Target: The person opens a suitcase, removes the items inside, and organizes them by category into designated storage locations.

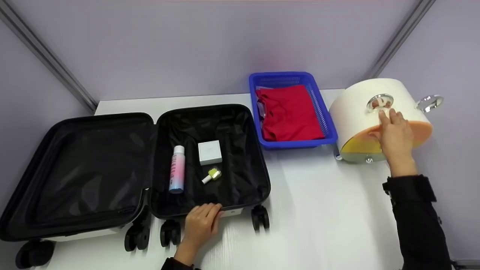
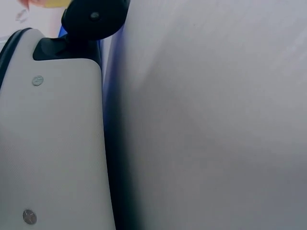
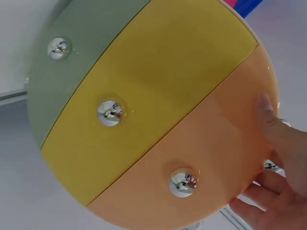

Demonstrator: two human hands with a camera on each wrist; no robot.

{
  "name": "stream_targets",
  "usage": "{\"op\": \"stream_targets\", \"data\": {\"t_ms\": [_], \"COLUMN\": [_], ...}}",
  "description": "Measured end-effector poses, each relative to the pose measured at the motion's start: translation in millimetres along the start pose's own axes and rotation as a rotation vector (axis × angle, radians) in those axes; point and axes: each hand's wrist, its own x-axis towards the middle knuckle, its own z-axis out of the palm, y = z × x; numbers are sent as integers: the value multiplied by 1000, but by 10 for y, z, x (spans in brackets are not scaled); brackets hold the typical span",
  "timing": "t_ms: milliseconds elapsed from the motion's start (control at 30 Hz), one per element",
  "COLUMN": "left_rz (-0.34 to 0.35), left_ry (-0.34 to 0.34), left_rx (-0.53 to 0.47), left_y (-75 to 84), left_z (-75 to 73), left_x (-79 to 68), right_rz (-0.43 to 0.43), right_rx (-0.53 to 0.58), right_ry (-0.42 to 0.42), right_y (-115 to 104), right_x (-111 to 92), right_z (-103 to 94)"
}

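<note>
White box [image 1: 354, 108] meets the outstretched right hand [image 1: 397, 139], fingers spread (left hand [image 1: 201, 225], fingers curled, grips the suitcase [image 1: 240, 157]).

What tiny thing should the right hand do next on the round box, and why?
Perhaps the right hand should gently pull the silver knob on the orange drawer. Its thumb is at that drawer's front, the knob sticks out untouched, and the drawer looks shut, like the yellow drawer and green drawer on the same round box.
</note>
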Motion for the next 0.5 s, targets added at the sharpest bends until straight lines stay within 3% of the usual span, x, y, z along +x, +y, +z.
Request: {"op": "stream_targets", "data": {"t_ms": [233,500], "left_rz": [7,3], "left_ry": [11,14], "left_rx": [-4,-4], "left_y": [-7,2], "left_z": [-3,-7], "left_x": [18,15], "right_rz": [49,107], "right_rx": [-101,-218], "right_ry": [125,181], "right_y": [-304,-737], "right_x": [-328,-621], "right_z": [-46,-42]}}
